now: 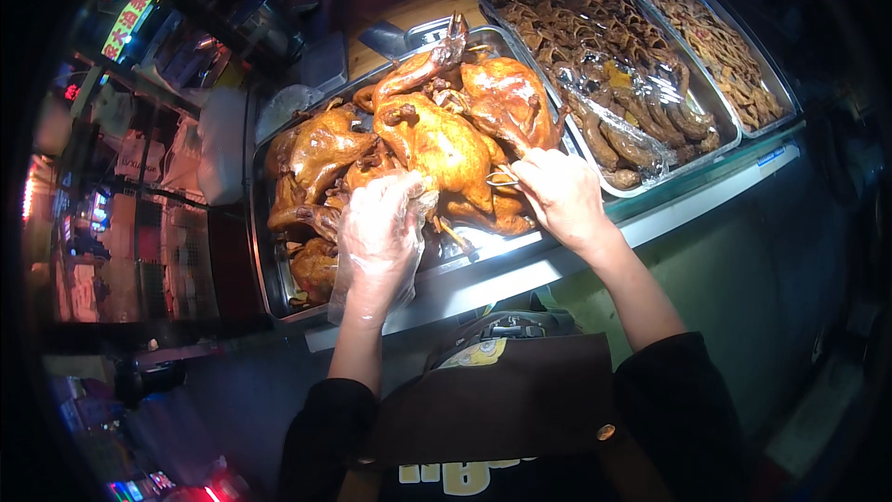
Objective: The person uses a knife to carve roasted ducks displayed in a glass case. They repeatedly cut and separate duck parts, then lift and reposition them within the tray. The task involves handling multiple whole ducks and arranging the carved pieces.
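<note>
Several glossy, golden-brown whole roast birds [435,153] lie piled in a deep metal tray [258,251]. My left hand [379,228], in a loose clear plastic glove, is closed at the near left side of the middle bird. Its fingertips pinch an edge of that bird. My right hand [562,195], seemingly bare, is closed around a thin metal piece with a loop [503,176], which reaches against the same bird's right side. The rest of that metal piece is hidden in my fingers. A thin stick-like piece [455,235] pokes out below the bird.
To the right stands a tray of dark braised pieces [595,46], partly under plastic film [641,144]. Beyond it is a tray of lighter pieces [720,51]. A wooden board [418,11] lies behind, and a white counter edge [483,296] runs in front.
</note>
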Demonstrator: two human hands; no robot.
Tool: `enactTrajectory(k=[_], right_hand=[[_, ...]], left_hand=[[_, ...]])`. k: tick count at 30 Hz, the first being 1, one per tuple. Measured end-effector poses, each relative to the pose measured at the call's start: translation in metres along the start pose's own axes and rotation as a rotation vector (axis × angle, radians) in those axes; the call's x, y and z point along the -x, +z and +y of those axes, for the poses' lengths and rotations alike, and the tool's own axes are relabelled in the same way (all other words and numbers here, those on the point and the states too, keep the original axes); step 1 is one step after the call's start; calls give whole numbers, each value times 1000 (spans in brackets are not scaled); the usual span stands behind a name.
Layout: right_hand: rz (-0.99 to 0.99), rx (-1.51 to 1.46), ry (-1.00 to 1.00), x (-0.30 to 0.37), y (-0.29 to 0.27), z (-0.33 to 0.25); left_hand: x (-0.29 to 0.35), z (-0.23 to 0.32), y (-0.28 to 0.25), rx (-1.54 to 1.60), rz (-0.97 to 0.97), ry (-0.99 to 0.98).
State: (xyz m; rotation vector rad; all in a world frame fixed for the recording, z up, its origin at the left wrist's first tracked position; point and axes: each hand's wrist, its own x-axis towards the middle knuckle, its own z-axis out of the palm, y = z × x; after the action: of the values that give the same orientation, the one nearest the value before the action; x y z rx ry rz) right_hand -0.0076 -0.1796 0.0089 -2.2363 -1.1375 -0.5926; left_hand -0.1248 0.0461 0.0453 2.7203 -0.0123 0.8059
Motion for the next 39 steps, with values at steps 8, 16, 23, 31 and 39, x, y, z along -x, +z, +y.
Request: enactTrajectory(k=[8,16,23,31,39], right_hand=[[-5,-43,-27,-4,-4,5],[-68,-7,-42,-8,-5,6],[-89,-3,-60,-10,-7,5],[-109,6,-65,-11,-9,5],[-59,-15,-58,-11,-14,6]], left_hand=[[6,0,13,29,100,32],[9,2,11,10,77,18],[11,3,10,16,72,5],[12,2,12,21,69,-9],[14,0,14,34,95,-3]])
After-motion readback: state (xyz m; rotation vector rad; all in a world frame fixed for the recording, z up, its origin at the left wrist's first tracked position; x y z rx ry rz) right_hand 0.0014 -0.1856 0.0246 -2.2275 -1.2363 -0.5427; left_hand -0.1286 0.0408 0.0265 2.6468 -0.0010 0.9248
